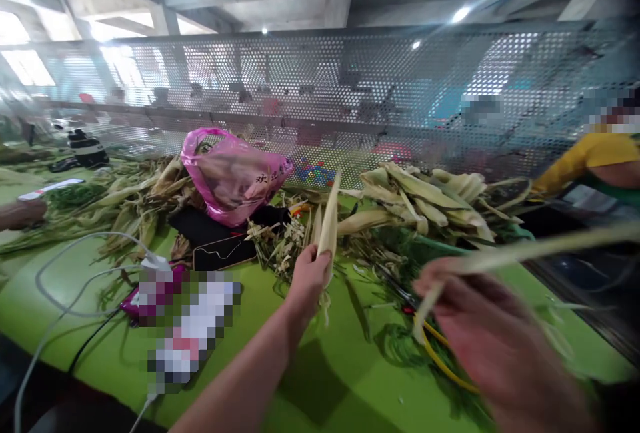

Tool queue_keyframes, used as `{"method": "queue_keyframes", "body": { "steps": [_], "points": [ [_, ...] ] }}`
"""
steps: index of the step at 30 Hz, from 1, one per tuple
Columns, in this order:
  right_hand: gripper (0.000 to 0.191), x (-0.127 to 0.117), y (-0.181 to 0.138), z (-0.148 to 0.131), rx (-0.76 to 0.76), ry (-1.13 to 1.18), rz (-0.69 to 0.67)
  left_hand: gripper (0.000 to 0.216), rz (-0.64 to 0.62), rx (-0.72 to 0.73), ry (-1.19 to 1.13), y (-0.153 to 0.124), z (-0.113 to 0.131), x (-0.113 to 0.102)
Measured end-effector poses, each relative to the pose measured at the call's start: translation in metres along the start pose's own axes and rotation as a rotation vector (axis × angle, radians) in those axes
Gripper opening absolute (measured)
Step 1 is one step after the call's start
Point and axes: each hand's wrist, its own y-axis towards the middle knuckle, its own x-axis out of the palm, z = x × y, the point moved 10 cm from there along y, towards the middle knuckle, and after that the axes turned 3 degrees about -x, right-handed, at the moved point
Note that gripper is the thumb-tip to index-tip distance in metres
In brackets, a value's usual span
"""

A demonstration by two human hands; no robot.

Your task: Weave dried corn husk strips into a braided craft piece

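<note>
My left hand [307, 281] is closed around the lower end of a pale corn husk [330, 219], whose pointed tip stands upright. To the right, my right hand [480, 326] pinches a long husk strip [545, 249]; the strip stretches out to the right edge and is blurred by motion. Below that hand lie a yellow-handled tool [440, 339], partly covered, and some green string [405, 343]. A heap of dry corn husks [425, 199] sits beyond both hands. Cut husk scraps [283, 246] lie just left of my left hand.
On the green table [330, 393] are a pink plastic bag [235, 179], a dark phone [223, 254], a blurred-out phone [200, 326] on a cable, and a purple box [155, 293] with a plug. A perforated metal screen [310, 99] runs behind. Another person's hand [23, 214] is at left; a yellow sleeve [575, 163] at right.
</note>
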Motion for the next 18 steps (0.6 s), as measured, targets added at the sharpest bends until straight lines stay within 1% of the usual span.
{"method": "queue_keyframes", "body": {
  "steps": [1, 3, 6, 8, 12, 14, 18],
  "points": [
    [0.022, 0.015, 0.007, 0.011, 0.032, 0.026, -0.023, 0.02, -0.032, 0.01, 0.011, -0.005, 0.002, 0.007],
    [0.021, 0.042, 0.013, 0.036, 0.148, 0.108, -0.068, 0.023, -0.094, 0.023, 0.005, -0.015, 0.004, 0.02],
    [0.025, 0.058, 0.014, 0.055, 0.185, 0.066, -0.076, 0.021, -0.123, 0.099, 0.03, -0.026, 0.008, 0.031],
    [0.029, 0.059, 0.013, 0.059, 0.165, -0.006, -0.08, 0.016, -0.118, 0.138, 0.044, -0.03, 0.009, 0.034],
    [0.031, 0.054, 0.016, 0.06, 0.104, -0.104, -0.083, 0.018, -0.154, 0.074, -0.053, -0.029, 0.001, 0.038],
    [0.032, 0.051, 0.018, 0.061, 0.102, -0.111, -0.074, 0.021, -0.186, 0.054, -0.095, -0.03, 0.0, 0.04],
    [0.037, 0.043, 0.02, 0.065, 0.145, -0.059, -0.003, 0.023, -0.22, 0.041, -0.124, -0.032, 0.001, 0.041]
  ]
}}
